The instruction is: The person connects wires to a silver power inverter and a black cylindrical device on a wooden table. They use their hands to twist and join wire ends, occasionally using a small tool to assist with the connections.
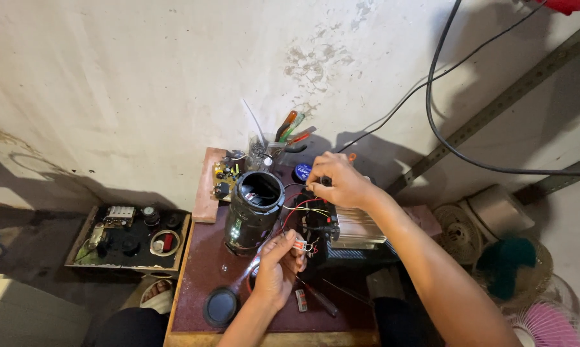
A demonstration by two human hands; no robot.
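Nearest the camera, on the front edge of the small brown tabletop (206,270), lies a round black cap (220,306), and just behind it the left hand (276,270) rises with thumb and fingers pinched together on a small red and white connector (301,245) at the end of a bundle of thin wires (303,209). Red, yellow and black strands run from there up into an opened black unit with a ribbed metal heat sink (357,228) near the right edge of the tabletop. The right hand (338,180) hovers over the back of that unit, fingers curled and pressed together as if nipping a wire or a small part; what exactly it grips is hidden by the knuckles. Beside the hands, toward the middle of the tabletop, stands a black cylinder (254,212) with its top open, upright. A screwdriver (319,299) lies near the front edge, and a cup of tools (274,148) stands at the back edge against the wall. To handle this well, it seems wise to hold the connector by its body rather than by the strands, keep slack in the wires so nothing tugs at the joints inside, and steady the unit before pulling or pressing anything.
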